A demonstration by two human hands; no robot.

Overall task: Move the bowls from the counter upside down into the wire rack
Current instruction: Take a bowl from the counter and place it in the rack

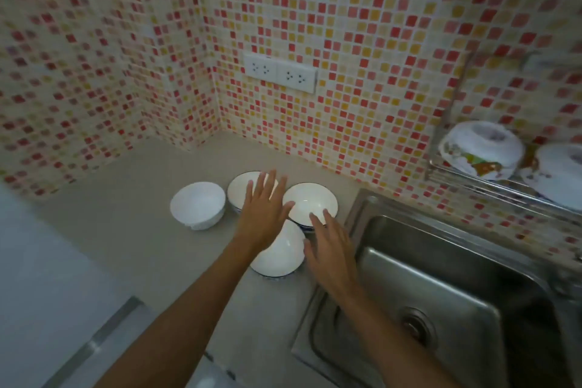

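Observation:
Several white bowls stand upright on the grey counter [126, 224]. A plain one [197, 209] is at the left, a blue-rimmed one [241, 190] behind it to the right, another [310, 203] beside the sink, and the nearest [278, 253] in front. My left hand [264, 208] hovers open over the middle bowls, fingers spread. My right hand [330, 246] is open too, over the right bowl's near rim. Neither hand holds anything. The wire rack [466, 175] hangs on the wall at the right, with two bowls upside down in it [482, 149] [560, 173].
A steel sink [441, 287] lies to the right of the bowls, under the rack. A double wall socket [280, 72] sits on the mosaic tile wall behind the counter. A pale surface with a metal strip [104, 334] borders the counter at the lower left.

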